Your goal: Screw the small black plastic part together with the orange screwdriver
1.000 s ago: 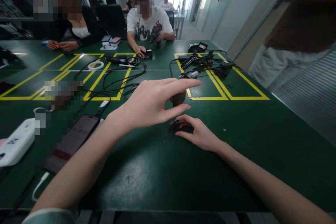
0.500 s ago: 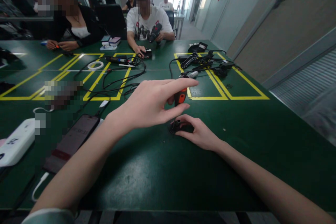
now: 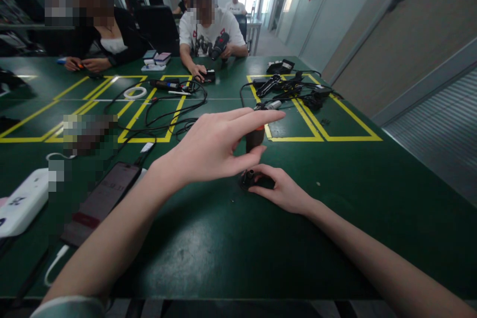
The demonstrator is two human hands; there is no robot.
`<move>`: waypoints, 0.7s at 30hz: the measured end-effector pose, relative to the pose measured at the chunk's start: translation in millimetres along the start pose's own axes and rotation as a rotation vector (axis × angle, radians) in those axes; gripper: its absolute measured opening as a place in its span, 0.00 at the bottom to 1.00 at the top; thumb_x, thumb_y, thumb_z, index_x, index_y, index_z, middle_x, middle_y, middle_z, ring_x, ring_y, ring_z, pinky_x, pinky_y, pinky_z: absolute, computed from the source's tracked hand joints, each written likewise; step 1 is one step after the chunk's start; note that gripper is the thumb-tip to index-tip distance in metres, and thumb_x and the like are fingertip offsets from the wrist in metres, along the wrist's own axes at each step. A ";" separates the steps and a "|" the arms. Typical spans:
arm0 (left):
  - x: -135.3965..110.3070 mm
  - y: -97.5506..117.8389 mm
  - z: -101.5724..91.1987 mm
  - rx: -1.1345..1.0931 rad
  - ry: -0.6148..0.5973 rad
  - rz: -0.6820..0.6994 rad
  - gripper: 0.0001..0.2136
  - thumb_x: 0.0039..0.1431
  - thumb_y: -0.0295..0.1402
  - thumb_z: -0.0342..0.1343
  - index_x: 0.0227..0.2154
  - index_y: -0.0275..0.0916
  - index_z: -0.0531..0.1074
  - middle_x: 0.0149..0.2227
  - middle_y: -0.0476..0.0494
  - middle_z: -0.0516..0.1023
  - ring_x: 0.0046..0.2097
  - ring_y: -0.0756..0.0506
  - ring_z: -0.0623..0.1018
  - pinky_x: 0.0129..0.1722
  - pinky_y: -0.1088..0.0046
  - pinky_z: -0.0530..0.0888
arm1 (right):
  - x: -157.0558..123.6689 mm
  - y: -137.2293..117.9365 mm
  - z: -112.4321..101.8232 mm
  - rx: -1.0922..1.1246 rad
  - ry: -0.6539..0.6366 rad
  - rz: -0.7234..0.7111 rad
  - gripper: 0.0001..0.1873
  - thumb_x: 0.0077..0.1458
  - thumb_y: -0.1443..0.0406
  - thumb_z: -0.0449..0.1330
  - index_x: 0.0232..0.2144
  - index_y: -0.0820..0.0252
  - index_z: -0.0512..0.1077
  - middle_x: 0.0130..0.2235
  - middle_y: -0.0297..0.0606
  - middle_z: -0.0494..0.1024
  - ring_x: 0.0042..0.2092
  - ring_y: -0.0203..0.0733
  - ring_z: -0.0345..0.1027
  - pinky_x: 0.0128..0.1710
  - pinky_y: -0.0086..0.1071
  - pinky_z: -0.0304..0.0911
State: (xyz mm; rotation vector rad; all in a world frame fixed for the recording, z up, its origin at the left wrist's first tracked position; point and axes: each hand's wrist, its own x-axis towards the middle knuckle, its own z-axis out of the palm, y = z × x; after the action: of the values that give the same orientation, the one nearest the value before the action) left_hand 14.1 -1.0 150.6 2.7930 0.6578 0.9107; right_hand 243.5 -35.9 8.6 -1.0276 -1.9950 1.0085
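My left hand point(image 3: 219, 144) is around the upright handle of a black and orange screwdriver point(image 3: 255, 140). Its index finger stretches across the top and the thumb lies beside the lower part. The tool's shaft is hidden by the hand. Just below, my right hand point(image 3: 283, 189) pinches a small dark round part point(image 3: 246, 180) on the table, with a short black post point(image 3: 249, 175) standing on it. Thumb and forefinger hold this part from its right side. A tiny dark bit point(image 3: 232, 200) lies close by.
On the green table point(image 3: 208, 258), a phone point(image 3: 102, 201) and a white power strip point(image 3: 24, 198) lie left. Cables point(image 3: 179, 109) spread beyond my left hand, and a black tool-and-cable pile point(image 3: 290, 89) lies far right. Across sits a person point(image 3: 212, 30) holding a drill point(image 3: 220, 45).
The screwdriver handle has turned between my left fingers, and its orange side patch no longer faces me. The left index finger has shifted slightly right. My right hand has barely moved.
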 end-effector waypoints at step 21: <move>0.3 3.7 -0.6 0.004 -0.035 -0.018 0.09 0.67 0.37 0.56 0.44 0.39 0.76 0.35 0.48 0.81 0.36 0.49 0.80 0.33 0.76 0.70 | -0.1 1.1 1.5 -0.012 0.016 0.011 0.14 0.58 0.65 0.68 0.47 0.56 0.77 0.46 0.41 0.84 0.45 0.47 0.80 0.49 0.44 0.78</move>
State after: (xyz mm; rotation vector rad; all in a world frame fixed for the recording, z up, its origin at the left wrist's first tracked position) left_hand 15.3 -4.2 152.2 2.7950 0.6787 0.8558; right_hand 242.7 -36.0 6.9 -1.0507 -1.9870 0.9925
